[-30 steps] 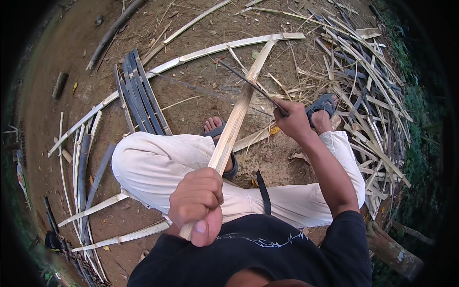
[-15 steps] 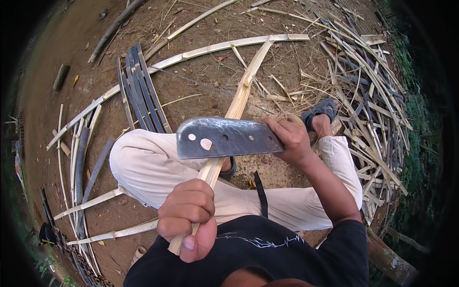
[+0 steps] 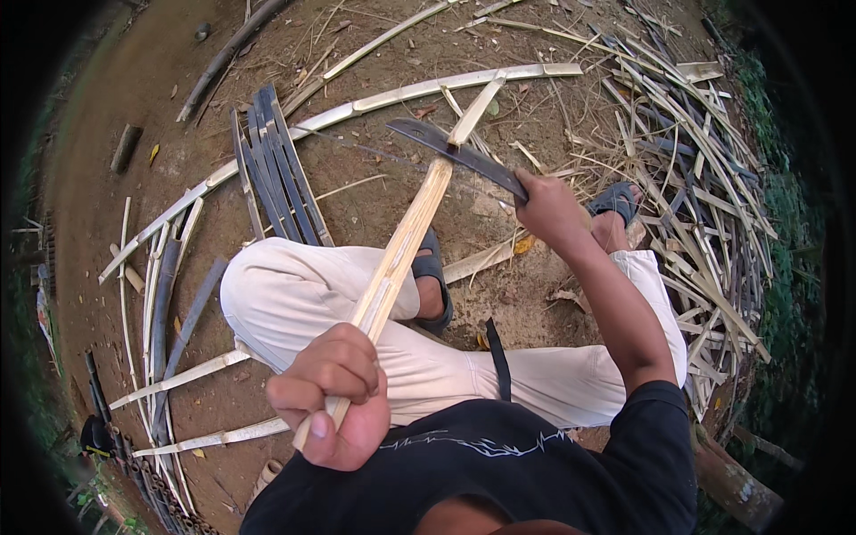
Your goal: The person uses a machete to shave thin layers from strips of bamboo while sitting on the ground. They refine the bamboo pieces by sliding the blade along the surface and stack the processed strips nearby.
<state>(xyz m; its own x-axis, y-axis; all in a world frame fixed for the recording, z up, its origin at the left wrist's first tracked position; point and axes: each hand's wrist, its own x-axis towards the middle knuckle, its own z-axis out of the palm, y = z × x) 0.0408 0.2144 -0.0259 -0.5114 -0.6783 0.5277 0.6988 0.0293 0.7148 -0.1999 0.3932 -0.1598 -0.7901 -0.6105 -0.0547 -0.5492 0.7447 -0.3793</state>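
My left hand [image 3: 332, 392] is closed round the near end of a pale split bamboo strip [image 3: 406, 236], which slants away from me over my bent leg. My right hand [image 3: 555, 212] grips a dark cleaver [image 3: 486, 169], its handle hidden in the fingers. The blade lies across the strip near its far part, seen nearly edge-on. Beyond the blade, the strip's far end comes to a long curved bamboo length [image 3: 419, 89] lying on the ground; whether it rests on it is hard to tell.
Dark bamboo slats [image 3: 276, 165] lie bundled beyond my left knee. A large heap of split strips [image 3: 704, 214] spreads along the right, beside my sandalled foot [image 3: 615, 203]. More bamboo pieces [image 3: 165, 294] lie at the left, and a short log [image 3: 126, 148] sits farther off.
The cleaver has slid away from me along the strip, from near my left hand to the far part, and its broad face has turned edge-on. My left hand has shifted slightly left.
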